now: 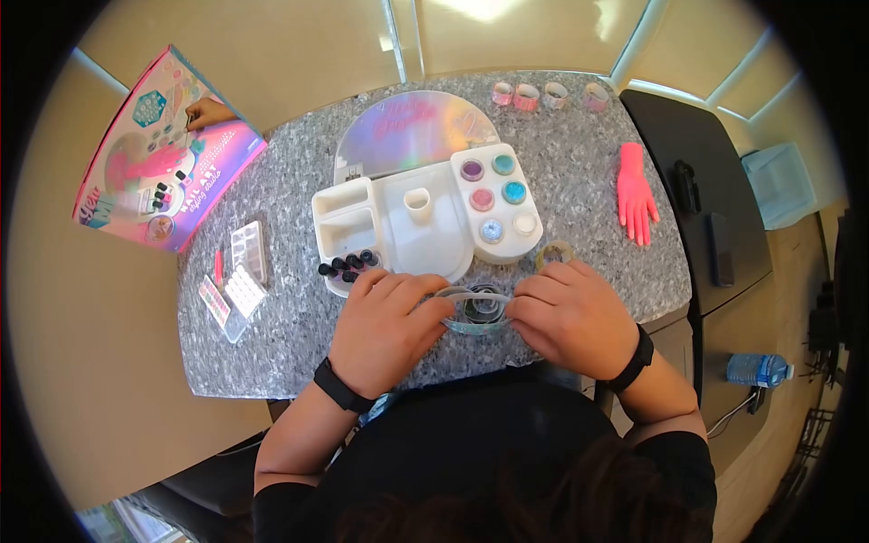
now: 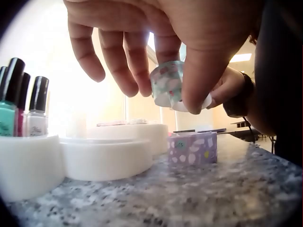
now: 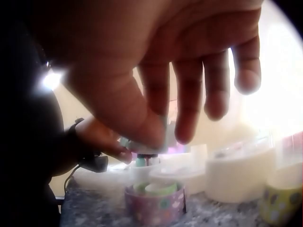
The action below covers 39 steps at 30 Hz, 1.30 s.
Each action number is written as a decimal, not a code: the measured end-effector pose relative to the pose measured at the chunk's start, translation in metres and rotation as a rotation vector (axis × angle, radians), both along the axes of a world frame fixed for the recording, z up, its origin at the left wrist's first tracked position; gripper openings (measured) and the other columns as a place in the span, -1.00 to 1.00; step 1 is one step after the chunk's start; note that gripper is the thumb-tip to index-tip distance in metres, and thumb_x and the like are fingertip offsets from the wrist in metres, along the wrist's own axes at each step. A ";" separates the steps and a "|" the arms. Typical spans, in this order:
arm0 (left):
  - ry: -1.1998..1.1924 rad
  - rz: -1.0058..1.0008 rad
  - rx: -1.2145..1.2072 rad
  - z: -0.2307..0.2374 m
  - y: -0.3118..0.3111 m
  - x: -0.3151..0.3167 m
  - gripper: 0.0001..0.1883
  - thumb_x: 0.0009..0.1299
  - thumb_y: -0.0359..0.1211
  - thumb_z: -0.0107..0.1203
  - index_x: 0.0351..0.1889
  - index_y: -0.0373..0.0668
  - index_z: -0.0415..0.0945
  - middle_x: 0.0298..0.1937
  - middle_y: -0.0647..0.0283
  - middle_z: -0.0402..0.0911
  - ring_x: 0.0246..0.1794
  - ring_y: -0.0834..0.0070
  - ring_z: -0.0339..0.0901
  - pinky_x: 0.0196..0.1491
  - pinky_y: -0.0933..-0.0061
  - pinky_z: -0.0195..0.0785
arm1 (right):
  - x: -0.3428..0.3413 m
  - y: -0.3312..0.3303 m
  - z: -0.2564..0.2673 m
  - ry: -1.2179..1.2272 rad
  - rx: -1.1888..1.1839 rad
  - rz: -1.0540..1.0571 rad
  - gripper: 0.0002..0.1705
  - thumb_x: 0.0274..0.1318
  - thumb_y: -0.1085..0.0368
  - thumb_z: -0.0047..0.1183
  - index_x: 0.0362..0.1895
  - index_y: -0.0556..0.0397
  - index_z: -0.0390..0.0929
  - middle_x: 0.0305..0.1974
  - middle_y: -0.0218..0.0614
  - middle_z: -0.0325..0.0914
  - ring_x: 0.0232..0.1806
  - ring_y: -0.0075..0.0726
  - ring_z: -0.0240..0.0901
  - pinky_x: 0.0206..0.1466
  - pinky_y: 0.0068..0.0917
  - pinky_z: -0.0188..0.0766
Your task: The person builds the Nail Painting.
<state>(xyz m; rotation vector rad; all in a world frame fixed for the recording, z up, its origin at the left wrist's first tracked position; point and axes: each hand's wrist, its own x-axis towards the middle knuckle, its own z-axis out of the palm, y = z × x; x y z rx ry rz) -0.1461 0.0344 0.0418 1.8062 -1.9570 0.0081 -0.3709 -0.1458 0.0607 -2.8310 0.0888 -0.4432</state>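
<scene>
Between thumb and index finger, my left hand (image 1: 385, 326) (image 2: 189, 33) pinches one side of a translucent patterned band (image 2: 166, 82). My right hand (image 1: 581, 319) (image 3: 156, 66) pinches the other side, its remaining fingers hanging down. From above, the pale strip (image 1: 475, 296) of that band spans between both hands. Below it on the tabletop stands a purple patterned roll (image 2: 192, 149) (image 3: 155, 208), with a green ring inside it in the right wrist view. Fingers partly cover the band in both wrist views.
Beyond the hands stands a white organizer (image 1: 425, 226) with glitter pots and several black-capped bottles (image 1: 351, 264). A yellow roll (image 1: 554, 253) is by my right hand. Further off are more rolls (image 1: 526, 97), a pink hand model (image 1: 636, 195), nail sheets (image 1: 244, 291) and a box (image 1: 172, 163).
</scene>
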 end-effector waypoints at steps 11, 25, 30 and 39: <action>-0.039 0.092 -0.066 -0.011 0.011 -0.012 -0.61 0.20 -0.34 0.51 0.01 0.09 0.75 0.08 0.53 0.75 -0.01 0.46 0.69 0.23 0.17 0.37 | -0.003 0.010 -0.001 0.003 0.054 -0.011 -0.78 0.08 0.28 0.40 -0.17 -0.10 0.67 -0.20 -0.44 0.64 -0.10 -0.17 0.60 -0.01 -0.21 0.46; -0.104 0.076 -0.022 -0.008 0.008 -0.025 -0.61 0.44 -0.08 0.44 0.14 0.00 0.77 0.14 0.47 0.71 0.06 0.47 0.65 0.27 0.14 0.31 | -0.006 0.017 -0.019 -0.059 -0.052 -0.170 -0.85 0.23 0.18 0.38 -0.27 -0.06 0.74 -0.25 -0.42 0.64 -0.17 -0.21 0.59 -0.04 -0.21 0.42; -0.087 0.151 -0.070 -0.011 -0.002 -0.030 -0.70 0.46 -0.20 0.43 0.11 -0.01 0.77 0.12 0.45 0.74 -0.04 0.43 0.69 0.23 0.16 0.33 | 0.002 0.018 -0.015 -0.005 -0.076 -0.232 -0.82 0.23 0.16 0.38 -0.33 -0.08 0.69 -0.32 -0.40 0.58 -0.19 -0.18 0.59 -0.05 -0.18 0.42; 0.077 0.168 -0.012 -0.016 -0.008 -0.027 -0.69 0.46 -0.26 0.42 0.13 -0.04 0.72 0.08 0.33 0.81 -0.02 0.31 0.73 0.14 0.20 0.40 | 0.013 0.012 -0.019 0.062 0.016 -0.235 -0.76 0.25 0.15 0.37 -0.18 -0.03 0.61 -0.28 -0.32 0.60 -0.15 -0.06 0.63 -0.03 -0.09 0.48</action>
